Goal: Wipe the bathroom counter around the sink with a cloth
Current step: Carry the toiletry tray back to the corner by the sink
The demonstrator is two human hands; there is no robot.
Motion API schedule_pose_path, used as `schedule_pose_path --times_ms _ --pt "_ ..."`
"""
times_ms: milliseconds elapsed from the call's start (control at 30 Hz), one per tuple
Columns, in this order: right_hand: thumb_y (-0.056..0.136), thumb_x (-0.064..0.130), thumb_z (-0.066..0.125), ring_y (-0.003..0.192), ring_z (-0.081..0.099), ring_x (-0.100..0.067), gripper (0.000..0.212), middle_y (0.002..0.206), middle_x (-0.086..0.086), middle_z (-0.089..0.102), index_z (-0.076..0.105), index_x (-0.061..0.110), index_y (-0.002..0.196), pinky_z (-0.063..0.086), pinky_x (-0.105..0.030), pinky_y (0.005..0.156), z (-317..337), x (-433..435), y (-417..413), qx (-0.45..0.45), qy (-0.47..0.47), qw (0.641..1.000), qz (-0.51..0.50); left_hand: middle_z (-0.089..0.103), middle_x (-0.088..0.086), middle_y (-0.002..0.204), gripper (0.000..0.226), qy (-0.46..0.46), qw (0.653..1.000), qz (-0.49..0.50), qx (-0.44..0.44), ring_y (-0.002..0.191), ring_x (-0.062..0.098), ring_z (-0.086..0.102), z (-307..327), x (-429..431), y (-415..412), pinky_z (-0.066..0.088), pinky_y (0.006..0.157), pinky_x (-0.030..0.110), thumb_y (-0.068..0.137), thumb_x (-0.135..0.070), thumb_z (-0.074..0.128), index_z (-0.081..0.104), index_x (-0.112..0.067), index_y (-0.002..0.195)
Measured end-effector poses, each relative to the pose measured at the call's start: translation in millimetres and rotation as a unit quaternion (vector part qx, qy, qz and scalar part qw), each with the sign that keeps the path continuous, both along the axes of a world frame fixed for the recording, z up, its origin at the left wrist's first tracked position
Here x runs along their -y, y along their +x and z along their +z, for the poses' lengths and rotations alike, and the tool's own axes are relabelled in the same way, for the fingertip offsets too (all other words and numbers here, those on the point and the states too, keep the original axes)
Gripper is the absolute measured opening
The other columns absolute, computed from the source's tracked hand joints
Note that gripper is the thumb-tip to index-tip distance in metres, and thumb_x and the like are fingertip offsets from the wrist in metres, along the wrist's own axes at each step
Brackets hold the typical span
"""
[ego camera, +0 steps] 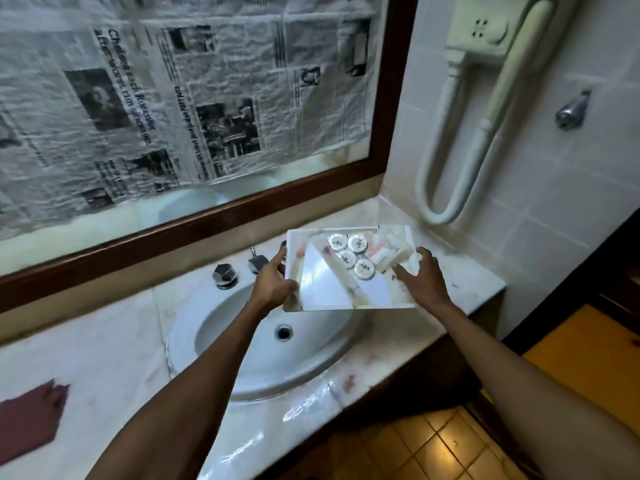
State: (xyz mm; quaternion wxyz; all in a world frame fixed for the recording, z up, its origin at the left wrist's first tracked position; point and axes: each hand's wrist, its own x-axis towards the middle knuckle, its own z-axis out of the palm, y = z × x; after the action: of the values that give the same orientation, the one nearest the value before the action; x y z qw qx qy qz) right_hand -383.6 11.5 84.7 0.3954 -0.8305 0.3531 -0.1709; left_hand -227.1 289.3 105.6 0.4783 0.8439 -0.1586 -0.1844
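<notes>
A white tray (349, 308) of small toiletries, with round white soaps and sachets, is held above the right side of the sink (242, 362). My left hand (273, 282) grips the tray's left edge. My right hand (422, 275) holds its right edge, fingers spread over the rim. A dark red cloth (29, 420) lies flat on the marble counter (114, 344) at the far left, away from both hands.
Chrome tap handle (225, 275) and spout (258, 263) stand behind the sink. A mirror covered with newspaper (173, 98) in a wooden frame rises behind the counter. A wall hair dryer (485, 109) hangs on the right tiled wall. Yellow floor tiles (433, 445) lie below.
</notes>
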Motion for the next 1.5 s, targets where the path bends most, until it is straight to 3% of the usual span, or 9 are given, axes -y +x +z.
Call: schedule_pose_path --times_ms 100,267,433,567,667,833,1033,1267,1500 --pt "0.088 0.036 0.071 0.130 0.046 -0.034 0.072 0.141 -0.019 0.045 0.036 0.010 0.146 0.038 -0.038 0.102 10.1 30.1 21.2 -0.005 -0.006 1.000 -0.023 0.062 -0.001 0.099 0.089 -0.008 1.000 -0.017 0.011 0.085 0.014 0.060 12.8 33.9 27.7 0.055 0.073 0.032 0.074 0.002 0.065 0.041 -0.032 0.152" --pt "0.084 0.043 0.072 0.127 0.049 -0.032 0.071 0.137 -0.015 0.052 0.044 0.011 0.141 0.043 -0.042 0.103 13.3 68.8 59.4 0.019 0.004 0.999 -0.045 0.067 0.005 0.100 0.095 0.017 0.999 -0.020 0.022 0.093 0.026 0.065 21.4 75.2 75.5 0.060 0.082 0.043 0.061 -0.013 0.065 0.043 -0.036 0.151" --pt "0.067 0.077 0.062 0.115 0.060 -0.028 0.094 0.131 -0.009 0.053 0.039 0.022 0.140 0.052 -0.048 0.095 -12.8 97.6 94.7 0.020 0.057 0.997 -0.051 0.063 0.004 0.102 0.090 0.036 0.999 -0.005 0.018 0.096 0.029 0.062 8.0 108.3 106.9 0.058 0.083 0.041 0.068 -0.005 0.066 0.043 -0.033 0.150" --pt "0.078 0.061 0.067 0.122 0.054 -0.030 0.087 0.134 -0.014 0.050 0.036 0.015 0.144 0.047 -0.046 0.102 -32.2 123.9 128.1 -0.016 0.068 0.997 -0.034 0.061 0.001 0.091 0.087 0.082 0.996 0.017 0.012 0.092 0.031 0.060 -10.8 139.2 131.9 0.054 0.084 0.038 0.067 -0.006 0.063 0.047 -0.033 0.148" --pt "0.076 0.068 0.068 0.125 0.053 -0.031 0.095 0.138 -0.017 0.052 0.030 0.017 0.147 0.046 -0.045 0.104 -47.1 153.5 156.6 -0.061 0.086 0.994 0.002 0.060 -0.003 0.081 0.089 0.109 0.994 0.028 0.000 0.084 0.029 0.059 -22.6 163.9 151.6 0.051 0.077 0.037 0.058 -0.017 0.057 0.050 -0.030 0.146" --pt "0.074 0.067 0.069 0.127 0.052 -0.034 0.104 0.143 -0.021 0.047 0.023 0.014 0.151 0.045 -0.041 0.103 -58.7 206.9 210.9 -0.147 0.090 0.982 0.079 0.070 0.007 0.094 0.097 0.133 0.989 0.048 -0.041 0.098 0.034 0.067 -42.2 207.2 181.5 0.052 0.079 0.035 0.056 -0.021 0.052 0.042 -0.026 0.152" --pt "0.071 0.063 0.076 0.135 0.043 -0.036 0.112 0.146 -0.022 0.042 0.018 0.015 0.154 0.040 -0.042 0.108 -76.0 250.3 265.4 -0.200 0.055 0.968 0.143 0.073 0.013 0.107 0.086 0.168 0.978 0.094 -0.075 0.107 0.035 0.066 -83.3 245.4 209.6 0.050 0.084 0.035 0.077 -0.007 0.067 0.034 -0.020 0.156" --pt "0.034 0.070 0.089 0.132 0.046 -0.029 0.154 0.144 -0.012 0.044 0.007 0.023 0.156 0.044 -0.040 0.105 -89.6 280.2 294.1 -0.251 -0.002 0.938 0.238 0.068 0.014 0.127 0.089 0.199 0.965 0.145 -0.094 0.117 0.036 0.063 -121.4 279.3 218.7 0.044 0.083 0.032 0.079 -0.010 0.067 0.028 -0.019 0.159" --pt "0.030 0.058 0.095 0.139 0.036 -0.036 0.163 0.150 -0.016 0.033 -0.001 0.022 0.157 0.036 -0.048 0.111 -97.7 299.0 308.3 -0.259 -0.062 0.923 0.276 0.064 0.018 0.129 0.087 0.204 0.961 0.163 -0.093 0.120 0.039 0.060 -133.6 305.5 219.8 0.047 0.094 0.039 0.082 -0.018 0.063 0.023 -0.015 0.160"
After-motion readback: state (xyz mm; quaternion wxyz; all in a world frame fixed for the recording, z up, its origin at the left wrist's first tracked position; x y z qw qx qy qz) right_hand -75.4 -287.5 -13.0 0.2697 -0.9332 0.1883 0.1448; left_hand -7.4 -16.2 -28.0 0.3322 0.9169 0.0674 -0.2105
